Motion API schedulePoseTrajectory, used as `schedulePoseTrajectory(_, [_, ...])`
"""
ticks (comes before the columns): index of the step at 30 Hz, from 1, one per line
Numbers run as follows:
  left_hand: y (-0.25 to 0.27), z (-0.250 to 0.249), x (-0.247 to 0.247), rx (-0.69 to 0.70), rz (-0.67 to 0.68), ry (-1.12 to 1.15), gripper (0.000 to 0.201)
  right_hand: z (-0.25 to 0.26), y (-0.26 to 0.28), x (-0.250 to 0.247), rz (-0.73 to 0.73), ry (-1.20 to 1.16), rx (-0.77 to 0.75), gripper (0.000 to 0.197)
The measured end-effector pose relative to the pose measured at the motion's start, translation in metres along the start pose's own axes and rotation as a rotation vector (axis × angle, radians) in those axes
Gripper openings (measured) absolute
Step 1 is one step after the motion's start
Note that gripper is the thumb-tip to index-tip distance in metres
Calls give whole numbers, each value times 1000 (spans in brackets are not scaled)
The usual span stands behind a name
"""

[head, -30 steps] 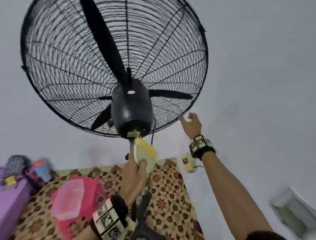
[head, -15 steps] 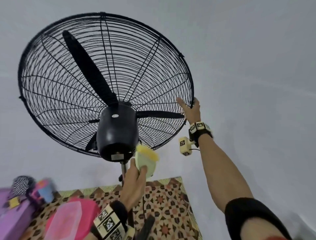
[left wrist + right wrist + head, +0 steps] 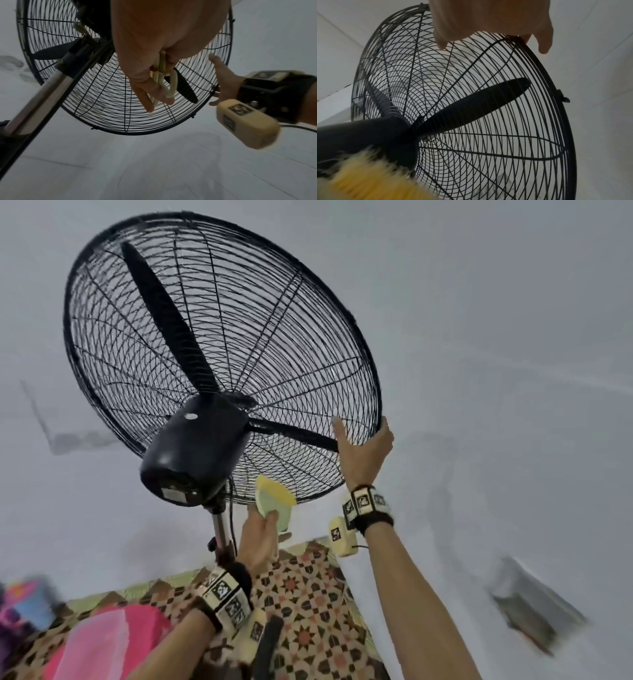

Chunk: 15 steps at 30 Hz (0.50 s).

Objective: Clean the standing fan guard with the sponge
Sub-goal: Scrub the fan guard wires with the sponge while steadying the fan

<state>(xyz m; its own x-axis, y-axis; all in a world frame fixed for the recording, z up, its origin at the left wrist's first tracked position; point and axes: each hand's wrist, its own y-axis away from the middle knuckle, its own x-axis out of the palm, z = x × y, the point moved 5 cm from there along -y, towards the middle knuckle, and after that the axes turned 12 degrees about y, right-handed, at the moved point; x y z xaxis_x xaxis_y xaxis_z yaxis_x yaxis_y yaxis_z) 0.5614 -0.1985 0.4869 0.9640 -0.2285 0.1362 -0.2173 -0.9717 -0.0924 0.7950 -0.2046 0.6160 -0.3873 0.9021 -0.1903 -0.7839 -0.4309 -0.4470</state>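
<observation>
text: none legible | motor label (image 3: 174,494): blurred | wrist tags (image 3: 362,501): patterns only

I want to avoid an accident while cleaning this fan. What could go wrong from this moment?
1. The right hand grips the rim of the fan guard, and its fingers lie against the wires near a blade; a fingertip could slip through.
2. The fan head sits high on a thin pole; pulling on the rim may tilt the fan.
3. The left hand holds the sponge overhead; it could be dropped.
</observation>
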Motion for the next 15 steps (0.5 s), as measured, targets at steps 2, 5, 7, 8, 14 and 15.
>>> schedulePoseTrajectory(2, [-5,6,-5,-19,-8,9,41,2,14,-15,-55,15,-29,113])
schedulePoseTrajectory(5, [-9,16,-17,-81,-39,49,37,15,37,-34,-129,36,-71,109])
schedulePoseTrajectory(7, [-11,23,-28,-126,-57,51,35,23,53,-44,-187,57,-105,107])
schedulePoseTrajectory(8, [-12,26,-34,-135,-56,39,35,27,60,-48,-218,67,-124,106])
schedulePoseTrajectory(14, [-23,44,-72,-177,-33,13,31,29,99,-51,-312,61,-127,101])
schedulePoseTrajectory(15, [-25,46,-78,-187,-10,-3,31,24,103,-51,-300,16,-92,102])
